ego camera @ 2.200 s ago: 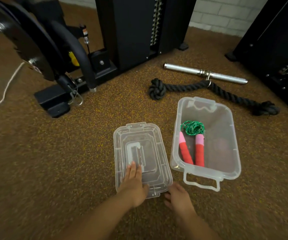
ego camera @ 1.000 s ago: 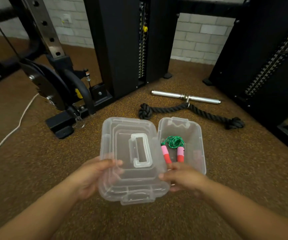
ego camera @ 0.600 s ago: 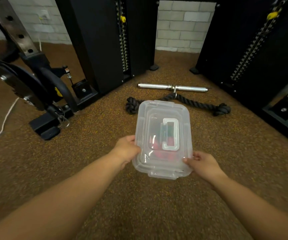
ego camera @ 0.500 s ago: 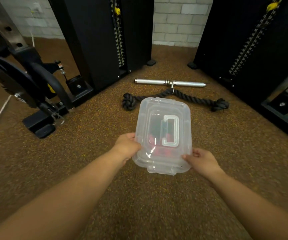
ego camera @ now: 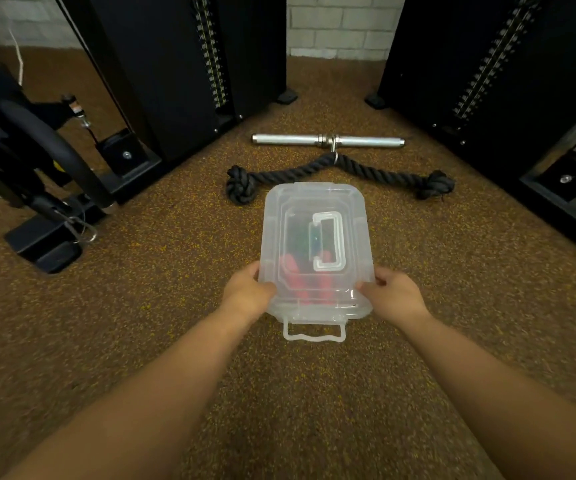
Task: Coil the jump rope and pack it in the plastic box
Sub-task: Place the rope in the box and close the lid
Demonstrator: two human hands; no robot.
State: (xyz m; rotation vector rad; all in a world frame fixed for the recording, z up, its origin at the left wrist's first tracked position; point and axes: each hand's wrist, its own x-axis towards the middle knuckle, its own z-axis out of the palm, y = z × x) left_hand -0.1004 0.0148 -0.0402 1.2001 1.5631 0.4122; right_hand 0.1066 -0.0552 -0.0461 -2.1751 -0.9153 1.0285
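With the jump rope (ego camera: 300, 271) dimly visible inside the plastic box (ego camera: 315, 317), the left hand (ego camera: 245, 294) and right hand (ego camera: 395, 297) grasp the lid (ego camera: 314, 202) at its near corners; pressing evenly should seat it squarely.

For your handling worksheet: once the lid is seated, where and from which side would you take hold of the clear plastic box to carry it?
Probably the white rectangular carry handle lying flat in the recess of the clear plastic lid: come from above and hook the fingers under its bar. It sits near the middle, so the clear plastic box should hang level.
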